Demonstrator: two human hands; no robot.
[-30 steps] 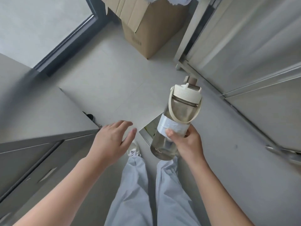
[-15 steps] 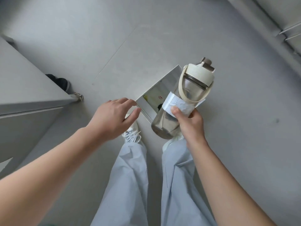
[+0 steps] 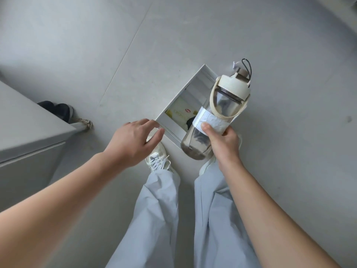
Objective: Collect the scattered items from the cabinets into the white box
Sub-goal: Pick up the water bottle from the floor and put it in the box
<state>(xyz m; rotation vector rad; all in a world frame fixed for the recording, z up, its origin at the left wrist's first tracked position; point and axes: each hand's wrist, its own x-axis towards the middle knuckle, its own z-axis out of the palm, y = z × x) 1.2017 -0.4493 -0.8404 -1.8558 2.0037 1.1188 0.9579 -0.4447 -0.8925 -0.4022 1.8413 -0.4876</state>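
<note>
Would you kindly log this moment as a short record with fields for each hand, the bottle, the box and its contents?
right hand: grips the bottle at its white paper band
left hand: fingers relaxed, holds nothing, at the near corner of the white box; contact unclear
bottle: clear, cream lid and strap, tilted, held in front of the box, not set down
white box: open, on the floor by the person's feet
contents: yellow-and-white packet; a dark item, partly hidden
beside: grey cabinet at left
</note>
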